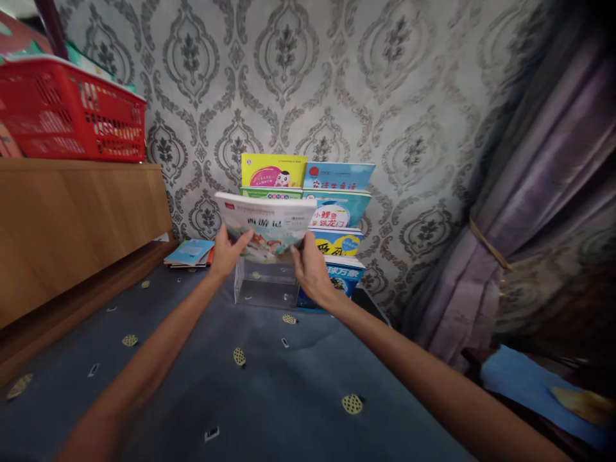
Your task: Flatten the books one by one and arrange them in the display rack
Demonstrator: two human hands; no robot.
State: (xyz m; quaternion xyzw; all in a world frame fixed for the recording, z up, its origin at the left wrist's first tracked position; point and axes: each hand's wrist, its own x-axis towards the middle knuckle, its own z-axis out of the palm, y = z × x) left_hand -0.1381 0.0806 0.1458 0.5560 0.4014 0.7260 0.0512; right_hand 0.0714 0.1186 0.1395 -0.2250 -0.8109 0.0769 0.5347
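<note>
Both hands grip a paperback book (267, 224) with a pale illustrated cover, tilted in front of a clear tiered book rack (264, 292). My left hand (228, 250) pinches its left edge, thumb on the cover. At the lower right corner, my right hand (310, 266) is closed on it too. Behind it, the rack's left column shows a yellow book (274, 168) and the top of a green book (272, 192). Standing in the right column are a light blue book (339, 174), a teal book (337, 208), a yellow-and-blue book (344, 242) and a dark blue book (344, 276).
A small stack of books (190, 252) lies left of the rack beside a wooden cabinet (81, 224). On the cabinet stands a red plastic basket (115, 119). Dark patterned cloth (269, 398) covers the surface. A purple curtain (520, 212) hangs right; blue fabric (534, 391) lies below it.
</note>
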